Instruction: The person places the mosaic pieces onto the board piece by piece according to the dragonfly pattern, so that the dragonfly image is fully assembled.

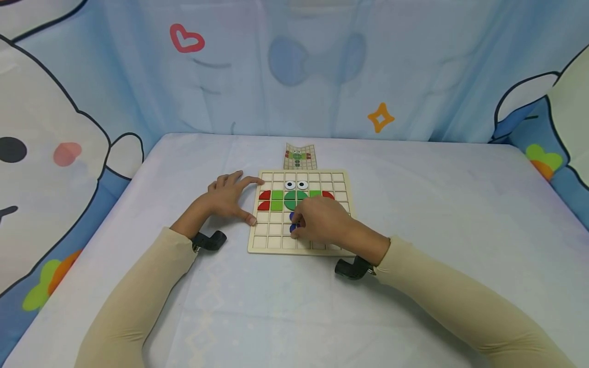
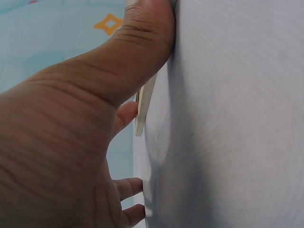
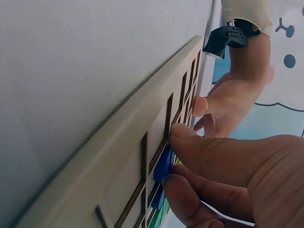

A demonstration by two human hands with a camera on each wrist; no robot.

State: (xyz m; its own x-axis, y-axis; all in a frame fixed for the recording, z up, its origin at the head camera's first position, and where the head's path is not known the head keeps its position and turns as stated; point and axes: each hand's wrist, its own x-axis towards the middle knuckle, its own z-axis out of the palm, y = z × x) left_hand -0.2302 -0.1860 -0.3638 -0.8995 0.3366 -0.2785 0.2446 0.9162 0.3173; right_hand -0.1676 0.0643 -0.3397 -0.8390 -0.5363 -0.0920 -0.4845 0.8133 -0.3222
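Note:
A wooden grid board point(image 1: 274, 242) lies flat on the table. My left hand point(image 1: 224, 198) is spread at its left side, thumb and index finger touching the edge. My right hand point(image 1: 324, 220) is over the lower middle of the board. In the right wrist view, its thumb and a fingertip pinch a blue piece point(image 3: 163, 164) at the grid. Another blue piece point(image 1: 292, 216) is just above, partly covered by the hand. Higher up are two eye pieces point(image 1: 290, 185), dark green rounded pieces point(image 1: 289, 204), light green squares point(image 1: 277, 205) and red pieces point(image 1: 264, 205).
Behind the board, a small pattern card point(image 1: 299, 162) with a similar picture lies against its far edge. A white cloth point(image 1: 437, 204) covers the table. A blue printed curtain point(image 1: 230, 92) hangs behind it. Each wrist wears a black camera point(image 1: 209, 240).

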